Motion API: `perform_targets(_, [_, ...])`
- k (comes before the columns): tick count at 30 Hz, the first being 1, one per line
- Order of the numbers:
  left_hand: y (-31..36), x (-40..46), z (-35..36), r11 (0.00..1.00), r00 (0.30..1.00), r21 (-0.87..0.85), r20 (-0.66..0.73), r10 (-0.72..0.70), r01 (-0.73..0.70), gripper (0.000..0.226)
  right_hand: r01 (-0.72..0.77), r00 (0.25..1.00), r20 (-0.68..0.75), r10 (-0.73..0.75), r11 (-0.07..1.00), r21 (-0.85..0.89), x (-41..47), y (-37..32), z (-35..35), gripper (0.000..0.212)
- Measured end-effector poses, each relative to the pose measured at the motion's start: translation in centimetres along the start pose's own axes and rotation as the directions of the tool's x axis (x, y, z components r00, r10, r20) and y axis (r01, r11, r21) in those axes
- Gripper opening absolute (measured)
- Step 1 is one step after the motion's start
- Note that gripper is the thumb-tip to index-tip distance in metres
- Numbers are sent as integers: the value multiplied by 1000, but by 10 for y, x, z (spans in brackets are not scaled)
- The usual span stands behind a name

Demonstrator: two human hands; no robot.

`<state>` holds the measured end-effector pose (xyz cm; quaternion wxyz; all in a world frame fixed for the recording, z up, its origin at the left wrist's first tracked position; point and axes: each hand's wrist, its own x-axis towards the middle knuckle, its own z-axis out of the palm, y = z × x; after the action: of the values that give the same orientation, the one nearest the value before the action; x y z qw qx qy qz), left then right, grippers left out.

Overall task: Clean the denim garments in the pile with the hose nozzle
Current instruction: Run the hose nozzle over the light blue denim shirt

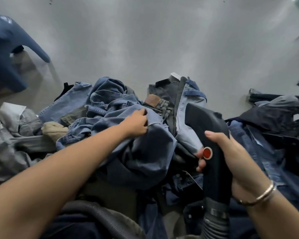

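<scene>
Left hand (136,122) is out over the middle of the denim pile (97,107), fingers curled and pinching a fold of a mid-blue denim garment (145,152) near its hem. That garment lies on top of the pile, draped toward us, dark inner side showing at the near end.

Right hand (231,157) grips the black hose nozzle (207,125), fingers wrapped round the handle, thumb along the top right side. Red round button (207,153) on the handle sits just beside our fingertips; can't tell if it's pressed. The nozzle head points away from us and hovers to the right of the held garment, over a pale blue piece (188,130); can't tell if it touches the cloth. Ribbed grey hose (214,221) leaves the handle at the near edge; another run of hose (93,213) curves across near left.

Gold bangle (262,195) on the right wrist.

Far side of the pile: dark grey jeans with a brown leather waist patch (153,100). Darker navy garments (274,118) heaped right, grey ones (16,126) left, a tan piece (53,128) between. Blurred dark blue shape (7,54) far left. Grey floor (145,40) beyond.
</scene>
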<state>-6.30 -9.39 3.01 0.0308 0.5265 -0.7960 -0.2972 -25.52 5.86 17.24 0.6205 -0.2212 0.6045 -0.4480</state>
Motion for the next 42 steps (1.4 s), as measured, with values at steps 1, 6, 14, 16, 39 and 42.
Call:
perform_targets(1, [7, 4, -8, 997, 998, -73, -66, 16, -21, 42, 6, 1000, 26, -6, 1000, 5, -4, -4, -3, 21])
perform_targets(6, [23, 34, -48, 922, 940, -375, -337, -44, -91, 40, -4, 995, 98, 3, 1000, 9, -9, -19, -14, 63])
perform_targets(14, [-40, -29, 65, 915, 846, -71, -357, -396, 398, 42, -92, 996, 6, 92, 994, -61, 24, 10, -2, 20])
perform_targets(16, [-42, -39, 93, 812, 797, -117, -155, -583, 571, 65, -126, 992, 18, 128, 990, -55, 26, 16, -1, 25])
perform_targets(39, [-60, -40, 42, 967, 982, 250, -190, -8, 56, 53, 48, 999, 25, -48, 999, -22, 2, -9, -19, 49])
perform_targets(42, [-37, -40, 81, 823, 989, 567, 122, -86, 2, 34, 56, 998, 38, -53, 995, -79, 6, -4, -17, 46])
